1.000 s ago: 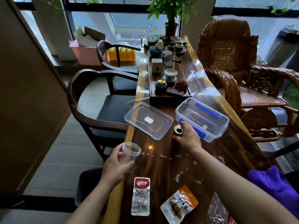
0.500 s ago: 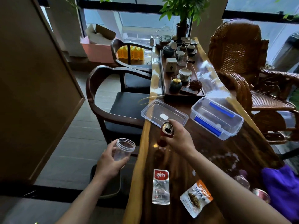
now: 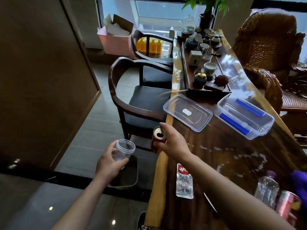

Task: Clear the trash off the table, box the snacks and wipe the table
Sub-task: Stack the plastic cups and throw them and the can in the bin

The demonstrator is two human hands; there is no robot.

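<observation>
My left hand (image 3: 108,163) grips a clear plastic cup (image 3: 123,151) off the table's left side, above a dark bin (image 3: 128,177) on the floor. My right hand (image 3: 172,143) holds an opened red can (image 3: 157,139) just past the wooden table's left edge (image 3: 157,176). On the table lie a clear snack packet with a red label (image 3: 184,181), a clear lid (image 3: 187,112) and a clear box with blue clips (image 3: 244,116). A plastic bottle (image 3: 267,190) and a red can (image 3: 289,206) stand at the lower right.
A tea tray (image 3: 186,75) with cups and pots fills the far half of the table. Two dark wooden chairs (image 3: 132,100) stand to the left, wicker chairs (image 3: 269,47) to the right. A purple cloth (image 3: 300,185) lies at the right edge. A brown wall panel (image 3: 41,80) rises on the left.
My right hand lifted the red can off the table and carried it left past the table's edge. My left hand kept the clear cup and ended over the bin. The view turned left.
</observation>
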